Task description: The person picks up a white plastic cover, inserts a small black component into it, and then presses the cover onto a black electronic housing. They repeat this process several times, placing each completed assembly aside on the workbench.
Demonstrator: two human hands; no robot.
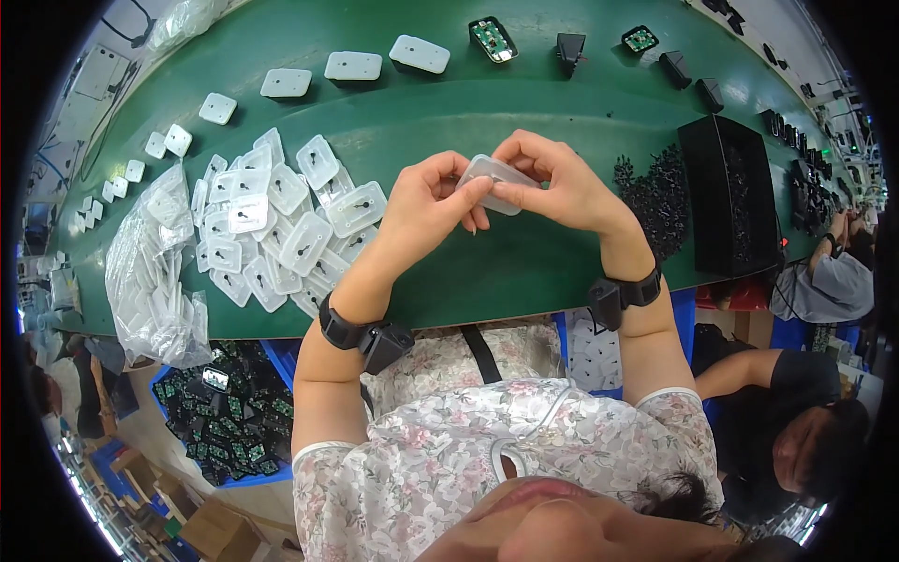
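Translucent white, rounded-rectangular plastic cover [501, 172]: in the head view I see it held over the green tabletop [524, 276], between both hands. Its long axis appears to slant from upper left to lower right. The left hand [438, 195] has its grip pinched on the left end; the right hand's [564, 187] grip clasps the right. A pile of similar white covers [287, 189] lies leftward.

Green table [524, 272] with white covers [287, 189] and black box [704, 192]

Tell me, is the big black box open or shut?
The box is open: its inside shows from above, with small dark parts in it.
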